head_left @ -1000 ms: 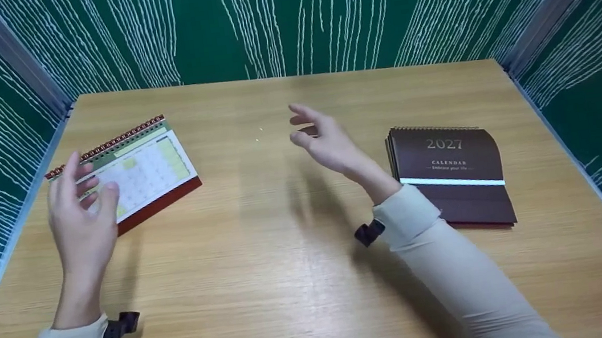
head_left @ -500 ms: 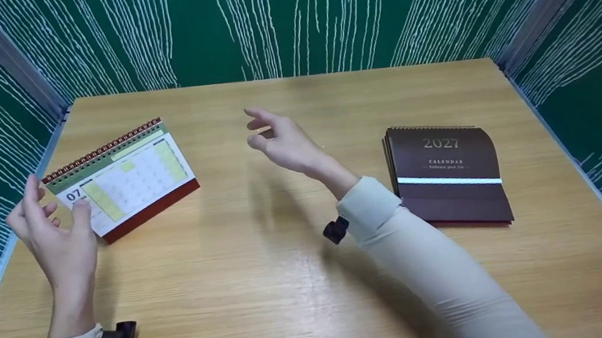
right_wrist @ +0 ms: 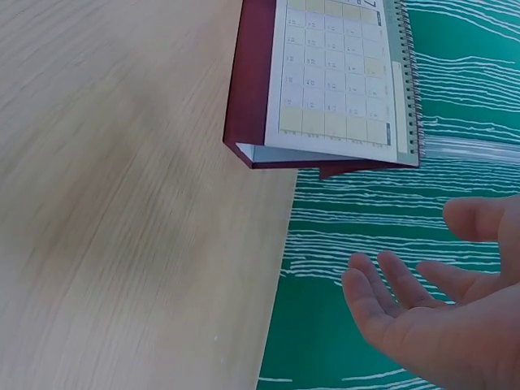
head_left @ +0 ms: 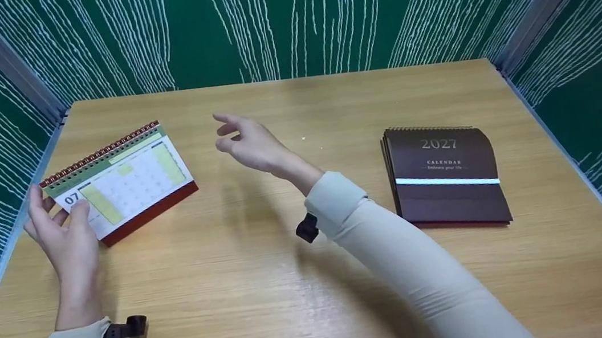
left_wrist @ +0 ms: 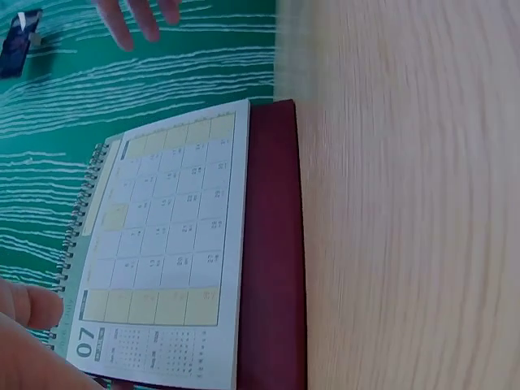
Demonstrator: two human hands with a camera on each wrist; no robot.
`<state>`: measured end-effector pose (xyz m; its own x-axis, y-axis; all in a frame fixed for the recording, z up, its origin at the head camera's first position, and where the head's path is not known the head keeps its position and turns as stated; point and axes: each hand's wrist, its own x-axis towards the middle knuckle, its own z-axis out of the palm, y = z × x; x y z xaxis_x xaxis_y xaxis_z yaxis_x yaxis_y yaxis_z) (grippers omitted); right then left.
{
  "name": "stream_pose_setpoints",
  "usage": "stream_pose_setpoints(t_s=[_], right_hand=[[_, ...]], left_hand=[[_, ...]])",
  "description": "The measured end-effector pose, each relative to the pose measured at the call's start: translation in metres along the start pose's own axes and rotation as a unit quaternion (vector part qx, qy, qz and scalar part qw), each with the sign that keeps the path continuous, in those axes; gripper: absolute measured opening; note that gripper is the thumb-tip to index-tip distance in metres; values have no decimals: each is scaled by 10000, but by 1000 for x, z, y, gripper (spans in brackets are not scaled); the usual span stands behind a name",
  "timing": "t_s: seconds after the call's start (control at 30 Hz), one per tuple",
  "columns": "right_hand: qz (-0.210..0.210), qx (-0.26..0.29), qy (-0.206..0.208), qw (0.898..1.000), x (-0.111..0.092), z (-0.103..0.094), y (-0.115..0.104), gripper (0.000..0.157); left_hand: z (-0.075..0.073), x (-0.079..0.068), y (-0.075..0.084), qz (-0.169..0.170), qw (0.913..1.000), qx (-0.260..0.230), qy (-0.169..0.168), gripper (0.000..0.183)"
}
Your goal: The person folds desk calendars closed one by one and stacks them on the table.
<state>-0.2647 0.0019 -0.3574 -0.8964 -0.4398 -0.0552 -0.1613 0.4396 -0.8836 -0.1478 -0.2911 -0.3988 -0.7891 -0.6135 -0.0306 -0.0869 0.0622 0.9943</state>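
The left hand (head_left: pixel 65 235) grips the left end of a standing desk calendar (head_left: pixel 127 179). Its thumb overlaps the front page, and its other fingers reach around the side, partly hidden. In the left wrist view, the calendar (left_wrist: pixel 166 227) shows "07" and yellow columns above a dark red base. The right hand (head_left: pixel 252 143) hovers to the right of this calendar, apart from it, fingers spread and loosely bent. Its palm side and thumb show in the right wrist view, where the hand (right_wrist: pixel 455 317) holds nothing.
A dark brown calendar (head_left: pixel 445 174), marked "2027" and crossed by a pale band, lies at the right of the wooden table (head_left: pixel 238 314). Green walls (head_left: pixel 197 26) with white streaks enclose the table at the back and both sides.
The right hand has moved left, away from the brown calendar. The left hand has drawn back from in front of the standing calendar, then come around its left end.
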Motion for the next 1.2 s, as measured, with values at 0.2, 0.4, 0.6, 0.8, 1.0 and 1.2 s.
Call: stream_pose_setpoints(t_s=[0.2,0.4,0.6,0.8,1.0,1.2], right_hand=[[127,22,-124,9998,11,16,-8,60],[58,-9,-83,9999,25,37,-22,59],[62,49,-206,9998,33,53,-35,61],[258,198,-240,9992,36,61,-41,63],[635,505,-292,9963,36,64,-37,65],[821,591,-328,9943,37,67,-34,65]], left_hand=[[4,0,2,-244,9989,-396,-26,75],[6,0,0,-403,9971,-634,-70,69],[8,-2,-2,-579,9952,-760,-199,67],[10,-1,-5,-496,9946,-879,-245,68],[11,-1,-8,-445,9947,-893,-245,64],[10,-2,-10,-447,9957,-727,-371,63]])
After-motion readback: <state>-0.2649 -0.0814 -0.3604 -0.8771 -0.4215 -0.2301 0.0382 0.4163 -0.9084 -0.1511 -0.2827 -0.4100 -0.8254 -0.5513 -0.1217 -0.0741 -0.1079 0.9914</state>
